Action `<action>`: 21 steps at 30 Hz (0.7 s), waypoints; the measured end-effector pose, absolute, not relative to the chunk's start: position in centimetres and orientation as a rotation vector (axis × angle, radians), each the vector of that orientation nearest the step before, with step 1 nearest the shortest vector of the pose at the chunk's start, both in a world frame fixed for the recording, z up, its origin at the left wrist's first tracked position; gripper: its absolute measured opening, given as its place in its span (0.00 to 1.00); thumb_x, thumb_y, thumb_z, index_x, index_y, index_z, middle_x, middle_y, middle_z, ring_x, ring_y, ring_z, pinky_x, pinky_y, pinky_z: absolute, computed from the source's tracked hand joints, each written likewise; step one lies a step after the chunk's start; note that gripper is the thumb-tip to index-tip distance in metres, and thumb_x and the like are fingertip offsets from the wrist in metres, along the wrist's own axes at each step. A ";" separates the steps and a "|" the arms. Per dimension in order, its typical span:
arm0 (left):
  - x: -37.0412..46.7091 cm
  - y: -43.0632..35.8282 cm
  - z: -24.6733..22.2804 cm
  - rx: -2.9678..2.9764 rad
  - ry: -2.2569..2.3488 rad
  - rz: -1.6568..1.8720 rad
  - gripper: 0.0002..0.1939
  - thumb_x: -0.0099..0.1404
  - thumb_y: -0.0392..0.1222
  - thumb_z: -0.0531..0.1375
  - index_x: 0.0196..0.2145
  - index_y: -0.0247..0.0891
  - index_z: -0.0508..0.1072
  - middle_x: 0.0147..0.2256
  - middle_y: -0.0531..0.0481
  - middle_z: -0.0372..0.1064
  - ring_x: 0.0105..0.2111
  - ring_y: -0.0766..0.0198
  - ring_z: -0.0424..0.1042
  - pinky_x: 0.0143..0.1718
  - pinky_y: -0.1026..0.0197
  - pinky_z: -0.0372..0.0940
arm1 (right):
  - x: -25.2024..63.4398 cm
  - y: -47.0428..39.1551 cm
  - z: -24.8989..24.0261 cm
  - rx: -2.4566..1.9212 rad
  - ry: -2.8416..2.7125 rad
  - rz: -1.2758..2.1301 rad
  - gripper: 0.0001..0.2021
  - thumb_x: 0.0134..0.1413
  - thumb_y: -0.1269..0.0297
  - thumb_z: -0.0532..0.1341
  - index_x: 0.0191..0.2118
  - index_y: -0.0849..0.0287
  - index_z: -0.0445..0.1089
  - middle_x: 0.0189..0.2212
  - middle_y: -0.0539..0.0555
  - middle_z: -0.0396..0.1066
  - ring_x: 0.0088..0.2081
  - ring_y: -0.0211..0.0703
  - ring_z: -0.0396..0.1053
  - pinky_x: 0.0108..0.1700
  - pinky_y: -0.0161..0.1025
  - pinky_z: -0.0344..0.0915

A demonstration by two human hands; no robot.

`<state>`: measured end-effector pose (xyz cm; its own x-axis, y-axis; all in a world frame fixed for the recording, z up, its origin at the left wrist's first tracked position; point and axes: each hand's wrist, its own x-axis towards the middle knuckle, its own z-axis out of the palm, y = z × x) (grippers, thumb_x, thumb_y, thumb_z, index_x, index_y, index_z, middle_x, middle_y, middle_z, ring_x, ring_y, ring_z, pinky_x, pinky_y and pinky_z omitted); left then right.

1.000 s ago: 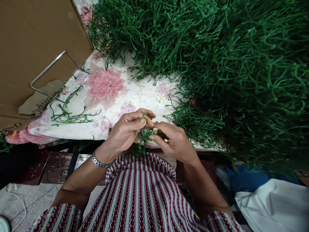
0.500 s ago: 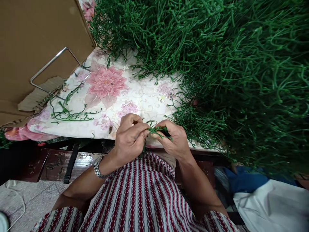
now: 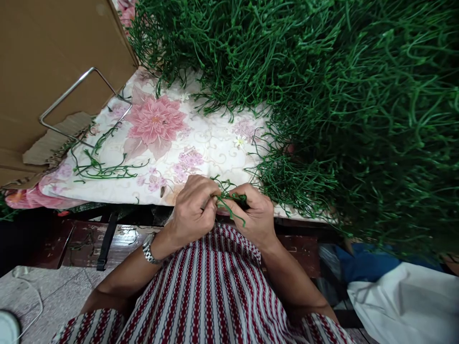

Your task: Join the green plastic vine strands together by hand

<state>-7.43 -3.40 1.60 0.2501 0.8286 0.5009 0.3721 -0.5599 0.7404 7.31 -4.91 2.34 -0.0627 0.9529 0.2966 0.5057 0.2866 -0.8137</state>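
Observation:
Thin green plastic-looking stems point(image 3: 228, 206) stretch between my two hands, just over the table's near edge. My left hand point(image 3: 195, 208) pinches one end of them between thumb and fingers. On the other side, my right hand point(image 3: 254, 215) is closed on the same stems, some of which pass under its curled fingers. The ends inside the fingers are hidden. A large heap of similar green stems point(image 3: 322, 95) covers the right and far parts of the table, reaching close to my right hand. A few loose stems point(image 3: 103, 169) lie to the left.
A white cloth with pink flowers point(image 3: 215, 138) covers the table. A cardboard box point(image 3: 60, 52) stands at the left, with a bent metal wire frame point(image 3: 68, 100) against it. Below are a dark wooden bench point(image 3: 86, 243) and, at the right, a white cloth point(image 3: 409, 301).
Both hands have shifted slightly and the left hand's fingers have curled in more. The stems between them are turned, with one end now pointing down towards my right thumb.

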 end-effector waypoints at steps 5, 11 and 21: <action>-8.0 -3.2 2.4 1.692 1.056 1.003 0.07 0.56 0.28 0.54 0.30 0.38 0.66 0.28 0.52 0.63 0.30 0.65 0.62 0.32 0.63 0.57 | 7.0 -5.3 2.1 -1.351 -1.673 0.700 0.07 0.49 0.62 0.62 0.28 0.57 0.64 0.20 0.45 0.64 0.21 0.32 0.61 0.25 0.30 0.58; -8.9 -2.2 3.0 1.702 0.989 0.950 0.07 0.52 0.28 0.54 0.27 0.37 0.67 0.29 0.50 0.64 0.33 0.63 0.64 0.35 0.61 0.58 | 8.7 -4.9 3.2 -1.275 -1.813 0.761 0.12 0.50 0.60 0.62 0.41 0.55 0.66 0.30 0.48 0.70 0.28 0.34 0.66 0.31 0.31 0.63; -8.4 -3.4 3.1 1.894 1.039 1.127 0.11 0.54 0.25 0.53 0.30 0.38 0.70 0.27 0.52 0.68 0.28 0.67 0.67 0.31 0.64 0.61 | 8.9 -3.7 2.8 -1.025 -2.023 0.647 0.05 0.54 0.68 0.59 0.38 0.61 0.68 0.27 0.52 0.67 0.30 0.36 0.65 0.31 0.33 0.61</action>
<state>-8.45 -3.42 3.10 0.3029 0.8836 0.3571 0.2840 -0.4414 0.8512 8.89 -3.67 2.78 -0.3858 0.8304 0.4020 0.4434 0.5489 -0.7086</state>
